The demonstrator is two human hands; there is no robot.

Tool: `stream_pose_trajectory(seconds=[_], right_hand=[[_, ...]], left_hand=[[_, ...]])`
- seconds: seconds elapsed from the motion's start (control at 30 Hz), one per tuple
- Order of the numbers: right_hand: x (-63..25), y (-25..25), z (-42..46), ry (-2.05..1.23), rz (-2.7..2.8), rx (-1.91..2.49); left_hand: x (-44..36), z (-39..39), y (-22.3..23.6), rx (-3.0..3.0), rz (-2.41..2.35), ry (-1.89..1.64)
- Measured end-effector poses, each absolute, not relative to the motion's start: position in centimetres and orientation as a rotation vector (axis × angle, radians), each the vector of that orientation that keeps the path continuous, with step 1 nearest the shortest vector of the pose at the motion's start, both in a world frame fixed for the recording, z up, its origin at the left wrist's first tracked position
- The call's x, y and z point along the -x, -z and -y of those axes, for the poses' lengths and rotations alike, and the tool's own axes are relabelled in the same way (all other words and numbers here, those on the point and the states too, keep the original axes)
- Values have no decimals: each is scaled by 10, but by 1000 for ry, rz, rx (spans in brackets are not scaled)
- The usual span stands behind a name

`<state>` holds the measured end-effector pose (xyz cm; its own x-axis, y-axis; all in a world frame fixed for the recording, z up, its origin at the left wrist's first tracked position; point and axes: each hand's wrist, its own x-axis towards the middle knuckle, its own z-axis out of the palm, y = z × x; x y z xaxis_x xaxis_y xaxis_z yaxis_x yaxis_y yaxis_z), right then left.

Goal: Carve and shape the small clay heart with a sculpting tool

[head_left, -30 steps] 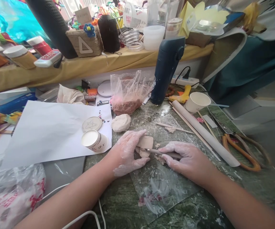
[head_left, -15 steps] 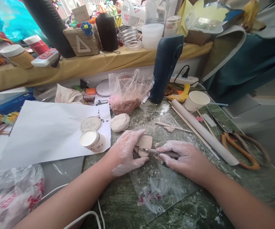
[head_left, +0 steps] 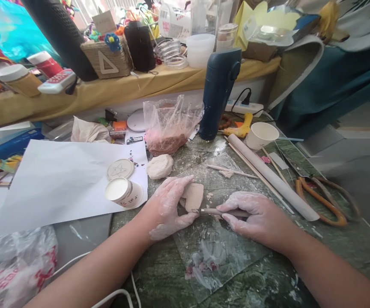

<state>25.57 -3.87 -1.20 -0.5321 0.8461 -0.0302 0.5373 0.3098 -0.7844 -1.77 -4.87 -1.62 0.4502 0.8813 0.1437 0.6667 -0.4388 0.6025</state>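
Note:
My left hand (head_left: 168, 207), dusted white, curls round a flat pale clay piece (head_left: 194, 196), fingers along its far left side and thumb by its near edge. Pinched in my right hand (head_left: 252, 214) is a thin grey-handled clay tool (head_left: 213, 211). Its metal end lies at the near edge of the clay; whether it cuts in, I cannot tell. Small clay scraps lie beside the piece on a clear plastic sheet (head_left: 226, 273). Just beyond my left hand sits a rounded lump of pale clay (head_left: 159, 166).
White paper (head_left: 56, 179) on the left bears a star-marked disc (head_left: 120, 169) and a paper cup (head_left: 119, 189). Bagged reddish clay (head_left: 165, 141) and a dark blue bottle (head_left: 219, 94) stand behind. Rightward lie a rolling pin (head_left: 271, 177), scissors (head_left: 321, 203) and another cup (head_left: 262, 136).
My right hand has drawn the tool slightly nearer and to the right, from across the clay piece to its near edge. My left hand keeps its hold. The whole view has shifted slightly.

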Motion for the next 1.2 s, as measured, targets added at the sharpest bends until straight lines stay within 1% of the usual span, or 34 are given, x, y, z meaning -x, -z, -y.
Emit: stream_pose_trajectory(seconds=[0.2, 0.47, 0.63, 0.73, 0.87, 1.0, 1.1, 1.2], right_hand=[[-260, 14, 45, -1090, 2007, 1397], [-262, 15, 44, -951, 2195, 1324], [-265, 15, 46, -967, 2278, 1259], [-265, 16, 48, -969, 2272, 1242], [-263, 16, 51, -892, 2213, 1329], [-262, 15, 53, -873, 2262, 1279], [-262, 15, 54, -884, 2297, 1197], [-263, 15, 52, -985, 2242, 1184]], left_hand=[[15, 51, 16, -2239, -1378, -595], [14, 51, 20, -2250, -1432, -598], [15, 51, 22, -2258, -1421, -620], [15, 50, 22, -2269, -1423, -624], [15, 50, 22, -2273, -1434, -601], [14, 51, 22, -2267, -1432, -620], [15, 51, 22, -2256, -1434, -613], [15, 52, 22, -2255, -1434, -608]])
